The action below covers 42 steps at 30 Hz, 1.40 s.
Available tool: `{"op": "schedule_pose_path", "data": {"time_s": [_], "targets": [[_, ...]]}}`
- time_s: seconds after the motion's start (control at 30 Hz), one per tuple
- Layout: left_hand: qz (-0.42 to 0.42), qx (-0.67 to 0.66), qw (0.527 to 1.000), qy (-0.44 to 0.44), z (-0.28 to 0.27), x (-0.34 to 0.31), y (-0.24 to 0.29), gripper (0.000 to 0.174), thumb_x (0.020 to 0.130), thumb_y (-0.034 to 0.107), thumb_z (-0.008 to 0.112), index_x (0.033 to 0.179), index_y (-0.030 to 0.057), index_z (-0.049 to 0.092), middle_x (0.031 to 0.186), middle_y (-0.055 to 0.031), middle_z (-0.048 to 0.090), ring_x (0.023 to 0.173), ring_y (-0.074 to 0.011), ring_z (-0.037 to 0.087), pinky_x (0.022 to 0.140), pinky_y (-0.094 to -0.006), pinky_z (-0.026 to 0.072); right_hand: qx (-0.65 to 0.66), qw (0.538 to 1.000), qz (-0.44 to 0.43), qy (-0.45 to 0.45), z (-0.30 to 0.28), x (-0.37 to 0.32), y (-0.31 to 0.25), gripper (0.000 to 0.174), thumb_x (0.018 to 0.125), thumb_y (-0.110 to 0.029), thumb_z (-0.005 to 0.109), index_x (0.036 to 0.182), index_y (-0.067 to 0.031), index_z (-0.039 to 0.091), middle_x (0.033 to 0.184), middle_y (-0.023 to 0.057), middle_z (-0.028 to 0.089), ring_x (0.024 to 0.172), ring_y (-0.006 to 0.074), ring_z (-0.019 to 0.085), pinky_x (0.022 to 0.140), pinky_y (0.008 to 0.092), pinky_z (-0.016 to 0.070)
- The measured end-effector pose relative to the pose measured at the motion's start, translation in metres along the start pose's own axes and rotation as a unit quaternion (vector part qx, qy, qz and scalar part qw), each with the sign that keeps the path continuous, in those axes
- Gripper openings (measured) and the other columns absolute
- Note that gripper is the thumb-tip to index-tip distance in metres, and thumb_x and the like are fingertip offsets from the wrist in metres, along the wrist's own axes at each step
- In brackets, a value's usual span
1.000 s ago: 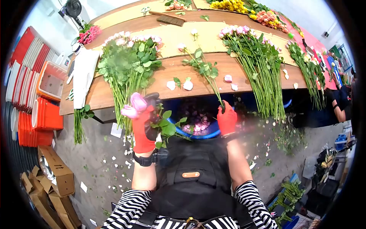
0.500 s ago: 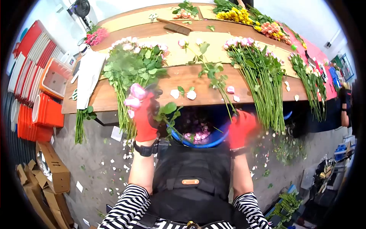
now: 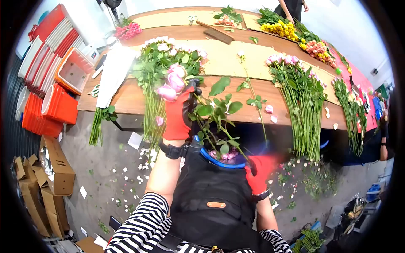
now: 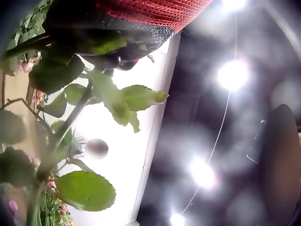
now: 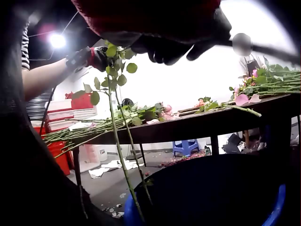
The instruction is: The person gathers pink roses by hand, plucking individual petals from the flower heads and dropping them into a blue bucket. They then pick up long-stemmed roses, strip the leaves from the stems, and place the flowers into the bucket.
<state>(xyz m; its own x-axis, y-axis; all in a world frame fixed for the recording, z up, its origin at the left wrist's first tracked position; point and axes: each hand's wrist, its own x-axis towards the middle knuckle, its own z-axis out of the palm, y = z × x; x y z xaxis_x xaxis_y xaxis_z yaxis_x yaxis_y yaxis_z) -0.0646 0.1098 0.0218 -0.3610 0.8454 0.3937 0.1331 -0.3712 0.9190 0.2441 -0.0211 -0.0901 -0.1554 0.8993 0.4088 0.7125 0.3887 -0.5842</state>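
My left hand (image 3: 179,114), in a red glove with a dark palm, holds pink roses (image 3: 173,82) in front of the table. Their blooms stick out above the fist, and leafy stems (image 3: 228,134) slant down to the right. In the right wrist view two thin rose stems (image 5: 123,160) hang from that hand toward the blue tub (image 5: 129,212). My right hand (image 3: 259,173), gloved alike, is close to the lower stem ends. Its dark fingers (image 5: 160,52) are loosely bent, apart from the stems. A single rose (image 3: 249,80) lies on the table, its stem over the edge.
Bunches of pink roses (image 3: 295,105) lie on the wooden table (image 3: 236,97), stems overhanging its front edge. A brush (image 3: 217,34) and loose petals (image 3: 269,109) are there too. Orange crates (image 3: 52,103) stand left. Petals and leaves litter the floor. Another person (image 3: 291,8) stands across the table.
My right hand has let go of the single rose, now lying on the table, and moved down. The left hand's roses have come round with leafy stems slanting toward the right hand.
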Motion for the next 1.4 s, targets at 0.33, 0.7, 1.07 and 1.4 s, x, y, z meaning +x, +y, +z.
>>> {"op": "schedule_pose_path", "data": {"time_s": [0.33, 0.7, 1.07, 1.4], "targets": [[-0.197, -0.257, 0.943, -0.074, 0.040, -0.039, 0.060, 0.026, 0.083, 0.000, 0.065, 0.109, -0.0035, 0.064, 0.086, -0.0042, 0.066, 0.073, -0.0069, 0.059, 0.063, -0.0203, 0.0462, 0.436, 0.897, 0.062, -0.050, 0.020, 0.103, -0.077, 0.106, 0.059, -0.015, 0.090, 0.146, -0.0034, 0.029, 0.124, 0.0148, 0.060, 0.112, 0.0270, 0.060, 0.095, 0.0378, 0.0465], [-0.085, -0.049, 0.994, 0.037, 0.019, -0.037, 0.030, 0.020, 0.086, 0.014, 0.062, 0.100, -0.0009, 0.064, 0.088, -0.0044, 0.066, 0.072, -0.0096, 0.057, 0.062, -0.0241, 0.0447, 0.019, 0.970, -0.241, -0.003, 0.000, 0.108, -0.076, 0.050, 0.053, -0.011, 0.071, 0.103, -0.0079, 0.066, 0.082, 0.0059, 0.057, 0.074, 0.0264, 0.056, 0.069, 0.0394, 0.0440], [-0.067, 0.115, 0.985, -0.114, -0.036, -0.036, 0.008, 0.032, 0.087, 0.010, 0.058, 0.117, -0.0005, 0.056, 0.091, -0.0146, 0.059, 0.077, -0.0239, 0.058, 0.058, -0.0391, 0.0430, -0.093, 0.994, -0.028, -0.049, -0.042, 0.047, -0.019, 0.064, 0.077, -0.020, 0.071, 0.135, -0.0066, 0.048, 0.125, 0.0137, 0.057, 0.112, 0.0265, 0.056, 0.096, 0.0377, 0.0430], [-0.090, 0.241, 0.947, -0.192, -0.032, -0.087, 0.030, 0.031, 0.087, 0.015, 0.066, 0.115, 0.0062, 0.058, 0.094, -0.0074, 0.067, 0.080, -0.0192, 0.066, 0.067, -0.0332, 0.0537, 0.634, 0.740, 0.202, -0.099, -0.012, 0.115, -0.073, 0.027, 0.088, -0.008, 0.056, 0.113, 0.0012, 0.061, 0.098, 0.0004, 0.065, 0.091, 0.0091, 0.058, 0.083, 0.0265, 0.0469]]}}
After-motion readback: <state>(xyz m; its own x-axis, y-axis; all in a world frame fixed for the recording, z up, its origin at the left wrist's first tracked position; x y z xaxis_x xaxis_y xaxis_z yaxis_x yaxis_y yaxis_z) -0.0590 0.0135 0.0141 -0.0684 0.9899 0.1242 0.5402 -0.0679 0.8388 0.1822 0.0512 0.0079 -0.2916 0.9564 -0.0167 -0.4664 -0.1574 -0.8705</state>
